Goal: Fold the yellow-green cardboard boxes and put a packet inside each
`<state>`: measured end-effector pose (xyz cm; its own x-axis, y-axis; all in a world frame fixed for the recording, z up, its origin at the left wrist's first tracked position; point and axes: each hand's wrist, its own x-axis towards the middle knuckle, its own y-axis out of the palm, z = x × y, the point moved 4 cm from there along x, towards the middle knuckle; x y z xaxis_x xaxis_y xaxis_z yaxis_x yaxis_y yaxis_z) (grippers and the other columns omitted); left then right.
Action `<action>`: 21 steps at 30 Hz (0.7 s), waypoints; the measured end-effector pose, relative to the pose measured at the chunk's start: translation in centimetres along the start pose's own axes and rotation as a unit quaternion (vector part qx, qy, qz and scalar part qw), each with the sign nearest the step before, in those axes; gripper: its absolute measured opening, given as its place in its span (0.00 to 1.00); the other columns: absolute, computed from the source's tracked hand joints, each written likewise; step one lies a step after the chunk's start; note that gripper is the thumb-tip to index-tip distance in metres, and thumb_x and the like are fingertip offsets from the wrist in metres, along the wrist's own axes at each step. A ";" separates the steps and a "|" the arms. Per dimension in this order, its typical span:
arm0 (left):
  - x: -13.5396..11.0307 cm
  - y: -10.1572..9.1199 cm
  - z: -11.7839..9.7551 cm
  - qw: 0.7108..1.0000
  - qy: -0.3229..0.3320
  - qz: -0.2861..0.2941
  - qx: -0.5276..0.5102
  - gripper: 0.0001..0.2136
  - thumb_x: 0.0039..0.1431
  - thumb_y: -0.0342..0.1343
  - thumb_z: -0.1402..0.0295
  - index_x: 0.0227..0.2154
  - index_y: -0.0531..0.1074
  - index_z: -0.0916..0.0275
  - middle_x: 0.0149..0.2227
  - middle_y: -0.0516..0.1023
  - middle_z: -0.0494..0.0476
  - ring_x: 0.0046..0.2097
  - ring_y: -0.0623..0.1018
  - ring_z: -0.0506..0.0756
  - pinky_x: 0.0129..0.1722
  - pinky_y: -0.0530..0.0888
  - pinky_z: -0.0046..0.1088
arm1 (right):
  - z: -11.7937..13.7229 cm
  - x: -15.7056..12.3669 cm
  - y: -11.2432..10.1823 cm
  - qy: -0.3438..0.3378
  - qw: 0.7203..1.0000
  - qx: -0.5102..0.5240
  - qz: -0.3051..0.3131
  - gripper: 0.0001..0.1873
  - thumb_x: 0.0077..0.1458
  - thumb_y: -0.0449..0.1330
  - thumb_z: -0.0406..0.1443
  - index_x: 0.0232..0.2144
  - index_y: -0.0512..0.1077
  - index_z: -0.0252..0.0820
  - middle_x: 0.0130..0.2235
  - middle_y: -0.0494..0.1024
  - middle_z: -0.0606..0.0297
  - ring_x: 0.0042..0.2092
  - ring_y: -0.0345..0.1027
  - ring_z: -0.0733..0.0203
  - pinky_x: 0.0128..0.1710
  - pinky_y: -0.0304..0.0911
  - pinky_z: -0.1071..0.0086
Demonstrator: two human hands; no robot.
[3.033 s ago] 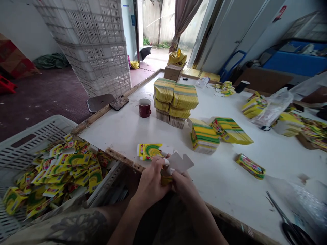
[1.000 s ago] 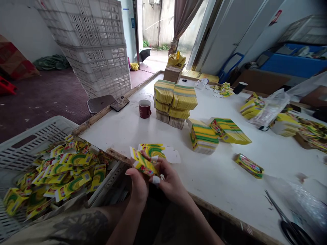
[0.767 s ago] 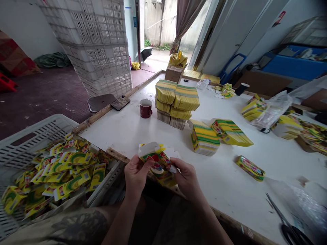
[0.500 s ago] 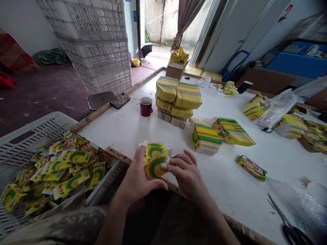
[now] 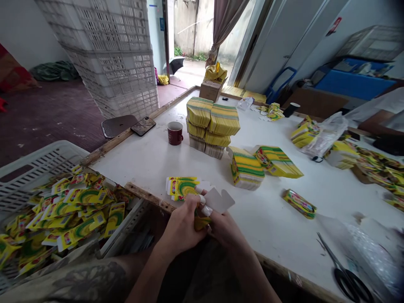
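Note:
Both hands meet at the near edge of the white table, gripping one small yellow-green carton. Its white flap sticks up to the right. My left hand wraps the carton from the left, and my right hand pinches it from the right with taped fingertips. Just beyond the hands a few flat cartons lie on the table. At my left a white crate is filled with several folded cartons.
Bundles of flat cartons are stacked mid-table, with more bundles to their right. A dark red mug, two phones, a single box, scissors and plastic film lie around. Tall white crates stand behind.
Half a second ago my fingers were spread over a yellow carton at the table edge. Now both hands are closed on a carton held lower, its white flap raised.

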<state>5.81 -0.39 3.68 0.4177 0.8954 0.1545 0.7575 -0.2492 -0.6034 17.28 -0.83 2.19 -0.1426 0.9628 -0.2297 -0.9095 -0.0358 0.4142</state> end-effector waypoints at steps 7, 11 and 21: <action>0.0 0.3 1.5 1.000 -0.024 -0.001 -0.011 0.30 0.51 0.53 0.71 0.55 0.47 0.60 0.50 0.69 0.67 0.50 0.73 0.65 0.47 0.73 0.49 | 1.4 -1.0 0.1 -0.177 0.927 -0.321 0.078 0.30 0.57 0.55 0.33 0.62 0.58 0.47 0.62 0.64 0.58 0.64 0.56 0.51 0.63 0.54 0.55; 0.0 -0.4 2.2 0.993 -0.025 -0.108 0.045 0.33 0.50 0.57 0.68 0.56 0.47 0.63 0.57 0.61 0.74 0.61 0.63 0.69 0.56 0.66 0.55 | 1.2 -0.6 -0.2 -0.283 0.861 -0.422 0.013 0.27 0.55 0.50 0.27 0.57 0.66 0.45 0.60 0.68 0.53 0.62 0.59 0.52 0.60 0.60 0.54; -0.1 -2.5 1.8 0.997 -0.073 -0.025 0.025 0.32 0.48 0.62 0.60 0.54 0.54 0.59 0.48 0.74 0.62 0.49 0.74 0.64 0.48 0.73 0.47 | 4.3 0.1 -0.2 -0.223 0.809 -0.519 0.162 0.11 0.55 0.59 0.34 0.42 0.73 0.44 0.56 0.69 0.54 0.54 0.68 0.53 0.52 0.66 0.62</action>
<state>3.00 0.85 3.75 0.2997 0.9512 0.0727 0.7480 -0.1870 -0.6368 19.14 0.43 5.84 -0.4939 0.8509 0.1790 -0.7238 -0.2883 -0.6269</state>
